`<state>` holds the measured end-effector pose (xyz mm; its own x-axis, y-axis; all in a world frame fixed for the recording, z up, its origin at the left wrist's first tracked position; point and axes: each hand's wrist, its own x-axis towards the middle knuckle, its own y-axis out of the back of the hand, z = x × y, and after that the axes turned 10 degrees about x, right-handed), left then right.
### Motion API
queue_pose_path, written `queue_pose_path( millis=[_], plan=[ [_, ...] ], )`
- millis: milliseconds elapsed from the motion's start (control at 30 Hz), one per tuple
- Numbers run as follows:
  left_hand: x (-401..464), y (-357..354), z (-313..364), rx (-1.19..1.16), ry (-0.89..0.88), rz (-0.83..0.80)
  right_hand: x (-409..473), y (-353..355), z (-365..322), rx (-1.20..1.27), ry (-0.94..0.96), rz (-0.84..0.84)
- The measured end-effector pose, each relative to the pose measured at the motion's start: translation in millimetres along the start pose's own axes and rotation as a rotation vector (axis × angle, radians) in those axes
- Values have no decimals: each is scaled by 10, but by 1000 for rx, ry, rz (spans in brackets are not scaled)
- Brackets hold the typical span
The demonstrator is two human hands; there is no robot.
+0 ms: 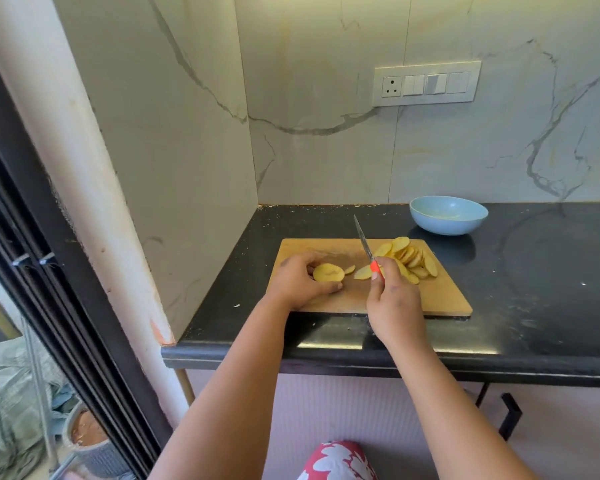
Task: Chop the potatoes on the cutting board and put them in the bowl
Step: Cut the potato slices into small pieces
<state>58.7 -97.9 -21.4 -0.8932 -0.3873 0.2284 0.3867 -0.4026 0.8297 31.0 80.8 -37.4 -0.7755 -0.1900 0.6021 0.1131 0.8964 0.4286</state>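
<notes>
Potato (pixel 328 273) left on cutting board (pixel 440 296), slices (pixel 413 259) right, bowl (pixel 448 216) behind

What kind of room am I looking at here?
Most likely a home kitchen: a dark stone counter against marble-look wall tiles, a wooden cutting board with potato slices, and a blue bowl beside it.

half potato (pixel 328 273) cut-face up, slices (pixel 411 259) on board (pixel 440 296), empty blue bowl (pixel 448 215)

Bright daylight, soft, bowed edges
</notes>
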Motion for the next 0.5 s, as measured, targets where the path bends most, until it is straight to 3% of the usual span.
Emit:
queue_pose_path(
  millis=[167, 400, 500],
  plan=[
    [-8, -27, 148, -420, -66, 7, -32, 15, -28, -34, 11, -34],
    [52, -128, 142, -129, -98, -26, -127, 15, -63, 35, 16, 26],
    [51, -130, 163, -117, -124, -37, -159, -7, -68, 4, 34, -21]
  ],
)
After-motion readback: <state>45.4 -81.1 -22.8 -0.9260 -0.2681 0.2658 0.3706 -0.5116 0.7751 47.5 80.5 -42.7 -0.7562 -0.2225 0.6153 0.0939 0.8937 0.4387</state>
